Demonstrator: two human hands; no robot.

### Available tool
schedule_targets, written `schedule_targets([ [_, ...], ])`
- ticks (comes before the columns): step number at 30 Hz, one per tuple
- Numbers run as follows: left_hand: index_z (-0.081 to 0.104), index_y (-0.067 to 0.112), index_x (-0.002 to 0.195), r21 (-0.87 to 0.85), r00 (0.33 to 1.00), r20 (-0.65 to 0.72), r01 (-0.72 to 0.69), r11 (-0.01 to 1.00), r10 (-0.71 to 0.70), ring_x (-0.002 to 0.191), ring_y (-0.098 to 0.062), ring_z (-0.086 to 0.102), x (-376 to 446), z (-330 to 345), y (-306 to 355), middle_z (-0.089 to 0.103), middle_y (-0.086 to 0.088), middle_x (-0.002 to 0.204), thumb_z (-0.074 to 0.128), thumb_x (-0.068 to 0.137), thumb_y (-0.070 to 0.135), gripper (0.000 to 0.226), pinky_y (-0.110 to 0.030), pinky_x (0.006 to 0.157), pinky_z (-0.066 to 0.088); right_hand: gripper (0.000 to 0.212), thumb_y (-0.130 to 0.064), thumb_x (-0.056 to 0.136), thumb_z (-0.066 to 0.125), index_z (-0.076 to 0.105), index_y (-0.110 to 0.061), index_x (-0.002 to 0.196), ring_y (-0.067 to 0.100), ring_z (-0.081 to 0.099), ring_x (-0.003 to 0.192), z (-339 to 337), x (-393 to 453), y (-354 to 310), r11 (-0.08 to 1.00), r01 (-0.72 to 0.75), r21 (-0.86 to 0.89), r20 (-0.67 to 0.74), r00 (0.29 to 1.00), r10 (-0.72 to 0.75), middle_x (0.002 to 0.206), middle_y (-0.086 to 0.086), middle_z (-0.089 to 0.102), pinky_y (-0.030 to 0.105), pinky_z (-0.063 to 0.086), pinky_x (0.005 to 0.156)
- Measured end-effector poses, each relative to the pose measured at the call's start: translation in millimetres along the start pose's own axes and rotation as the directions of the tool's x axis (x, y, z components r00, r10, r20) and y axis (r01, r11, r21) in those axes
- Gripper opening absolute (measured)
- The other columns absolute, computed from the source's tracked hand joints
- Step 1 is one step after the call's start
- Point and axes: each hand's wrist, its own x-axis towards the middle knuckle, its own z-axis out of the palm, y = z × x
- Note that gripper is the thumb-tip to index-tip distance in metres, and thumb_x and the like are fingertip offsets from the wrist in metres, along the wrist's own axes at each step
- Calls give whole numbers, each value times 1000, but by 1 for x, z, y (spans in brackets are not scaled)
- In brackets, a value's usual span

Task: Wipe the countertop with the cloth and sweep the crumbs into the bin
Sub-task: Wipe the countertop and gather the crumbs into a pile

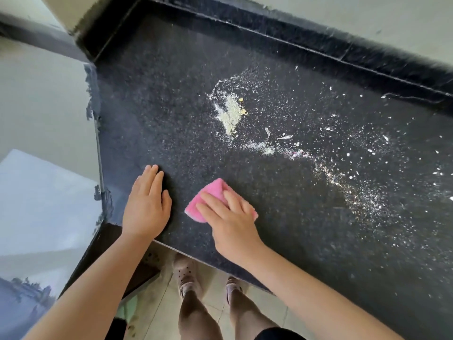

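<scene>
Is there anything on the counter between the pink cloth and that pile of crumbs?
Nothing visible. The right hand presses the pink cloth flat, and only bare dark countertop lies between it and the crumbs.

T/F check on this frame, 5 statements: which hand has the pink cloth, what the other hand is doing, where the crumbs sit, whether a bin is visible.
1. The right hand presses the pink cloth onto the countertop. True.
2. The left hand grips a second cloth. False: it lies flat on the countertop, holding nothing.
3. The crumbs are already under the cloth. False: they lie farther back and to the right, apart from it.
4. A bin stands on the countertop. False: none shows there.
5. The cloth sits near the countertop's front edge. True.
</scene>
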Motion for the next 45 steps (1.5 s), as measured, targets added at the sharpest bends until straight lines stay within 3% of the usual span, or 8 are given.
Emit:
schedule_targets([
  [7,56,-11,114,26,1000,8,9,1000,-9,118,-41,49,0,-5,0,55,-26,123,31,87,24,51,-48,99,25,52,-1,82,40,47,-15,131,33,37,127,-25,50,54,901,-425,93,11,905,425,143,-1,40,45,34,97],
  [10,58,-10,111,81,999,-20,51,995,-49,115,-43,51,2,-10,1,57,-27,119,30,83,21,50,-53,95,26,55,7,61,57,61,-7,114,35,58,94,-22,53,19,970,-212,115,-149,962,228,119,6,63,40,51,74],
  [15,61,-12,104,100,997,-19,74,992,-73,104,-44,58,2,-8,-1,62,-28,111,32,79,19,50,-54,88,31,50,-16,60,50,62,-24,108,23,43,109,0,40,-34,999,45,-9,36,998,-44,115,-10,64,29,37,77],
  [20,64,-9,103,90,994,10,104,990,-105,103,-40,61,4,-10,-1,64,-24,109,31,79,14,46,-51,89,33,62,-16,52,78,63,-23,112,29,54,115,-2,91,-10,981,-129,-148,111,983,146,124,-8,59,35,33,88],
  [24,64,-7,103,116,996,25,86,989,-90,104,-39,60,5,-11,-3,64,-23,110,30,80,16,47,-48,90,32,60,-8,87,47,28,-24,141,27,11,139,-23,126,14,955,-279,-98,130,948,290,152,-10,19,40,22,105],
  [34,62,-6,107,79,992,59,104,991,-109,109,-39,58,5,-12,-3,62,-23,114,34,81,13,43,-49,93,28,55,6,47,77,69,-9,100,35,64,94,-3,79,7,998,-19,-60,10,1000,19,108,3,69,38,53,63],
  [40,46,-4,128,42,986,101,129,991,-133,131,-35,35,4,-14,-2,44,-20,137,28,84,17,52,-37,107,12,55,-1,92,42,27,-17,142,28,14,139,-21,95,42,942,-334,-31,53,941,335,150,-2,24,40,13,112],
  [45,29,12,141,145,974,222,0,989,-33,138,-19,22,20,-40,-8,28,-3,148,28,98,24,45,-30,113,12,43,14,75,58,58,4,116,45,50,112,-41,95,50,958,-255,131,-184,943,276,123,20,57,46,27,100],
])
